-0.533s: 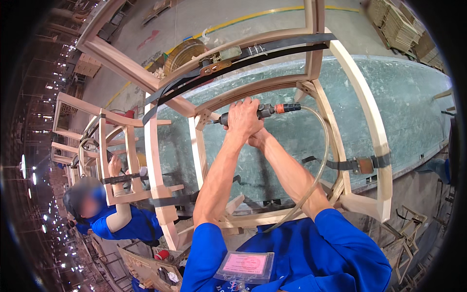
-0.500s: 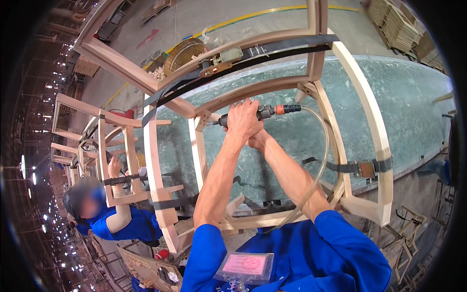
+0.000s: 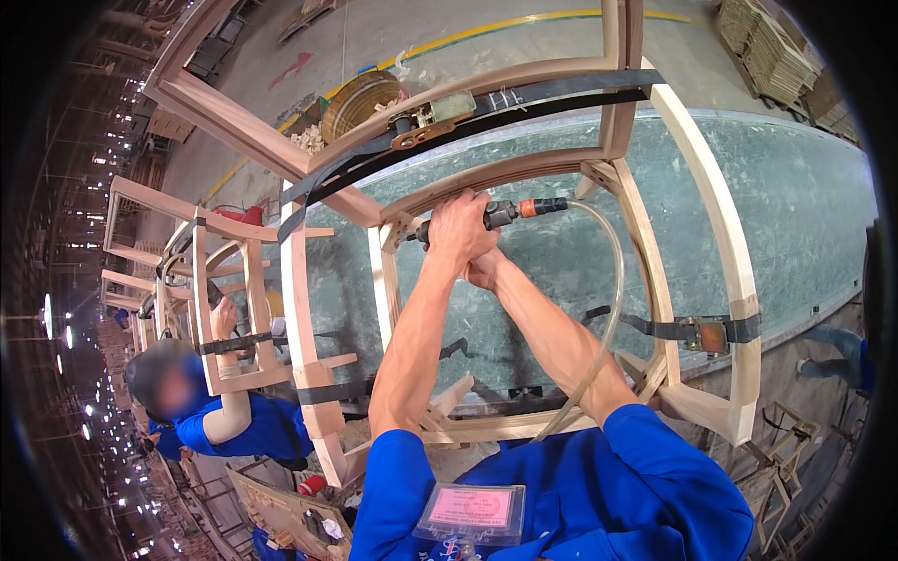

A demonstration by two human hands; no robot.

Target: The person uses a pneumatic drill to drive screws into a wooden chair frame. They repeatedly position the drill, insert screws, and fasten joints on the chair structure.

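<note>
My left hand (image 3: pixel 456 229) is wrapped over the body of a black air screwdriver (image 3: pixel 502 215) with an orange ring. My right hand (image 3: pixel 484 268) is closed beneath it, its fingers mostly hidden by the left. The tool lies nearly level, its bit end pointing left at a corner block (image 3: pixel 400 227) inside a wooden chair frame (image 3: pixel 499 177); whether the tip touches cannot be made out. From the tool's right end a clear air hose (image 3: pixel 617 280) curves down past my right forearm. A dark strap with a metal ratchet buckle (image 3: pixel 433 124) runs along the frame's far side.
The frame stands on a green worn tabletop (image 3: pixel 786 206). Another ratchet buckle (image 3: pixel 713 334) sits at the right leg. At left, a co-worker in a blue shirt (image 3: pixel 248 428) works at a second chair frame (image 3: pixel 245 224). Behind the table are a round basket (image 3: pixel 360 105) and stacked wood pieces (image 3: pixel 772 56).
Both hands and the screwdriver have shifted slightly left relative to the frame, bringing the bit end nearer the corner block. The view has moved a little, and a person's legs now show at far right.
</note>
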